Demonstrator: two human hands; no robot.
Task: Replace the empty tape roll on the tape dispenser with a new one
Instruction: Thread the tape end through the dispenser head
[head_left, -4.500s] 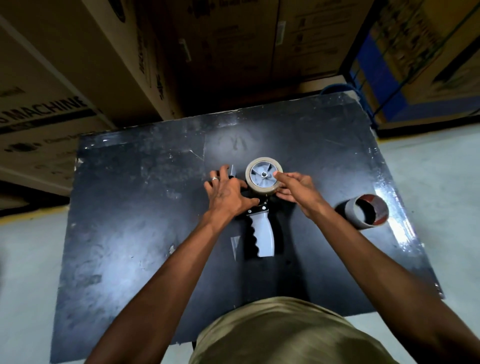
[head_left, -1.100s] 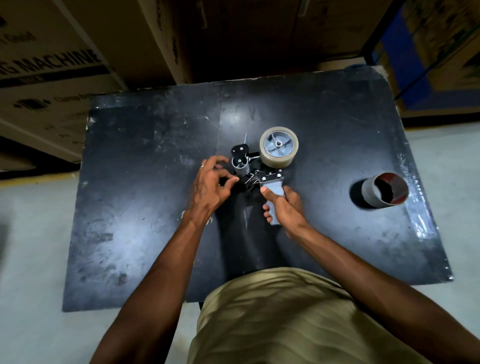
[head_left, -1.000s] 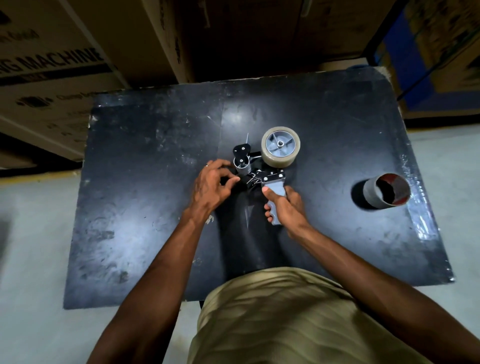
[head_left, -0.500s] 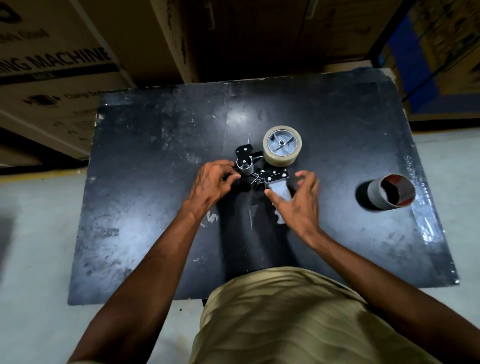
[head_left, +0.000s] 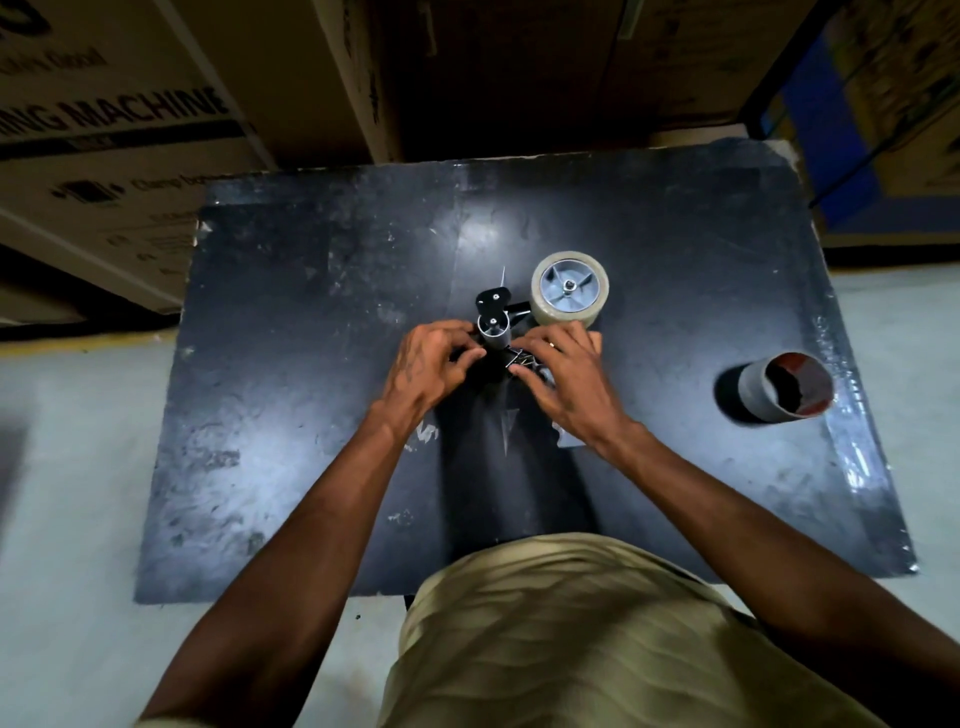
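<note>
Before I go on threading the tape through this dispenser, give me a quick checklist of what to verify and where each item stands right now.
1. New tape roll seated on the dispenser's hub: ok, it sits round the grey spoked hub.
2. Tape dispenser lying steady on the black table: ok.
3. Left hand at the grey roller: ok, fingers beside it.
4. Right hand at the front metal parts: ok, fingertips there.
5. Tape end fed past the roller: cannot tell, fingers hide it.
6. Empty core out of the way: ok, lying far right.
</note>
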